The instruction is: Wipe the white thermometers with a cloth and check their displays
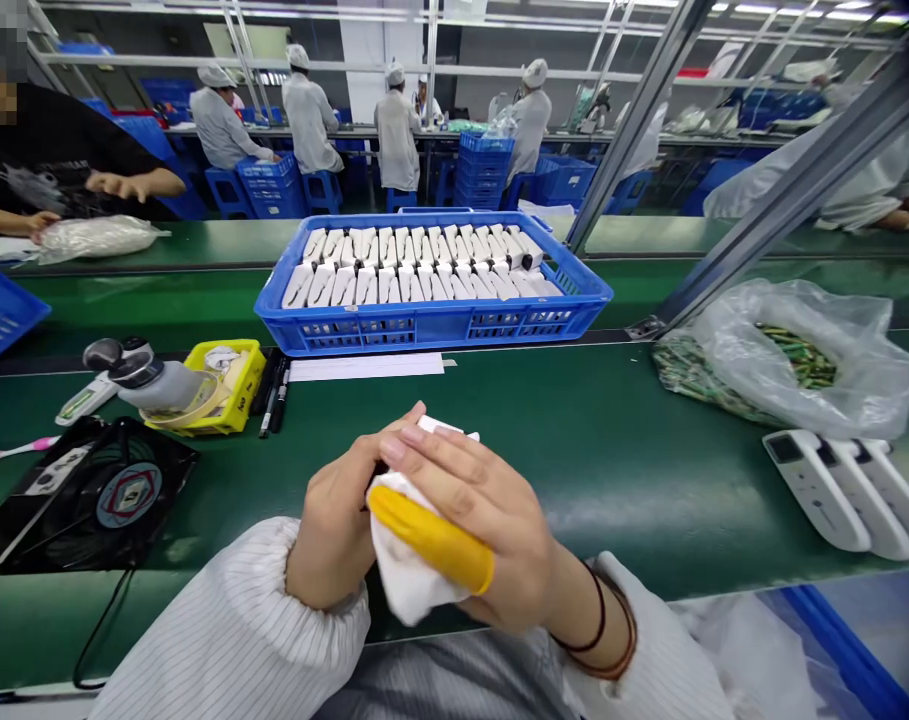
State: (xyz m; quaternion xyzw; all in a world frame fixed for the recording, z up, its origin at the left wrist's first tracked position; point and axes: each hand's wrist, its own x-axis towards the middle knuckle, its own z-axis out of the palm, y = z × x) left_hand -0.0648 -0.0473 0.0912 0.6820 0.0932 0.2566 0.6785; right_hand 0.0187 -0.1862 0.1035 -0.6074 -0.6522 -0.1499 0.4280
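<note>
Head view: the left hand [330, 530] is curled around a mostly hidden white gadget [440, 426], above the green tabletop [589, 460], while the right hand [491, 490], with a yellow finger cover [430, 540], is closed on a white cloth [405, 590]. To rub well, keep the left grip steady and press softly, with the cloth flat.

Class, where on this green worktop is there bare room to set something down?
Widest patch: right of the right hand, bordered by the blue crate, plastic bag and white devices. Smaller patch: between the fan and left hand. Crowded: around the yellow basket, bottle and pens.
</note>
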